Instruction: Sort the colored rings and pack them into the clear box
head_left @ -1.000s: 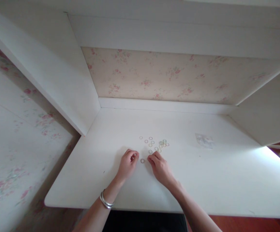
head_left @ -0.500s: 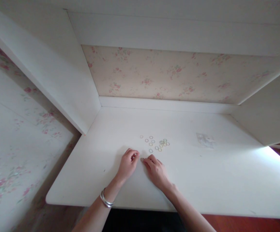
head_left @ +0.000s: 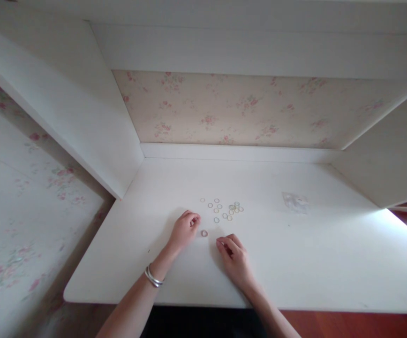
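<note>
Several small rings [head_left: 224, 210] lie scattered on the white desk [head_left: 295, 263]. One ring [head_left: 204, 233] lies apart from them, nearer to me, between my two hands. My left hand [head_left: 185, 230] rests on the desk just left of that ring, fingers curled together at the tips; whether they hold anything is hidden. A silver bangle [head_left: 152, 277] sits on that wrist. My right hand [head_left: 234, 259] rests a little right of and below the single ring, fingers curled and pinched, with nothing that I can make out in them.
A small clear plastic bag [head_left: 296, 202] lies on the desk to the right of the rings. White side panels [head_left: 84, 117] and a floral back wall [head_left: 231, 110] enclose the desk. The front edge runs close to my forearms.
My right hand has pulled back toward me and to the right, uncovering the single ring that it was over half a second ago. My left hand has hardly moved.
</note>
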`<state>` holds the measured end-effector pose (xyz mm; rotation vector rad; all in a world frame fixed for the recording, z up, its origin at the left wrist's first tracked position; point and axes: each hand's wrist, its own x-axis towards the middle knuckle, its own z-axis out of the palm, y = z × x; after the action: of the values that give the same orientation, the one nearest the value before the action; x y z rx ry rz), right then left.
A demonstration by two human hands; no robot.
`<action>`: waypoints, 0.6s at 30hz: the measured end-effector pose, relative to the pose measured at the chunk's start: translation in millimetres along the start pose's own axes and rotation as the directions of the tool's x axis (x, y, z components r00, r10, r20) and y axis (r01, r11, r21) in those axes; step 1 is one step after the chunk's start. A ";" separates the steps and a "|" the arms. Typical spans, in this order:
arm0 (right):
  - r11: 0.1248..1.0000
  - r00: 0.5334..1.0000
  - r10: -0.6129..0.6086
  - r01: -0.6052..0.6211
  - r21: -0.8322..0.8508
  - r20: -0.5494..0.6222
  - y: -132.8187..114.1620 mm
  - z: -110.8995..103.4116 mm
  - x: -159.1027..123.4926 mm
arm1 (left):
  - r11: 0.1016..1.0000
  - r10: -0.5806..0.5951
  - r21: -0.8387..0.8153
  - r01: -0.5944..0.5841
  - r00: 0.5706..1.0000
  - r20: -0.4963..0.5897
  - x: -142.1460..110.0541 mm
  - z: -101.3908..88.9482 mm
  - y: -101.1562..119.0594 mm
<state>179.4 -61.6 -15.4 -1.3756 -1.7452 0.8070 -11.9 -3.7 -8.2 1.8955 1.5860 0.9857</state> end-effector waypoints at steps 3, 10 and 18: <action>1.000 1.000 0.009 -0.009 0.015 -0.003 0.4 -1.3 0.3 | 0.994 0.022 0.105 -0.023 1.000 0.012 20.7 3.7 -2.7; 0.999 1.000 -0.002 0.002 0.035 0.005 3.2 -2.1 1.9 | 0.955 -0.040 0.293 0.045 0.999 -0.022 53.2 13.9 -7.4; 0.999 0.999 -0.018 0.017 0.045 0.037 3.4 -4.5 2.0 | 0.926 -0.059 0.376 0.032 0.996 0.062 49.5 13.0 -8.8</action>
<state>184.6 -58.9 -15.5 -1.3219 -1.7548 0.8618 -3.8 47.5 -11.9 2.1014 1.8695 0.6153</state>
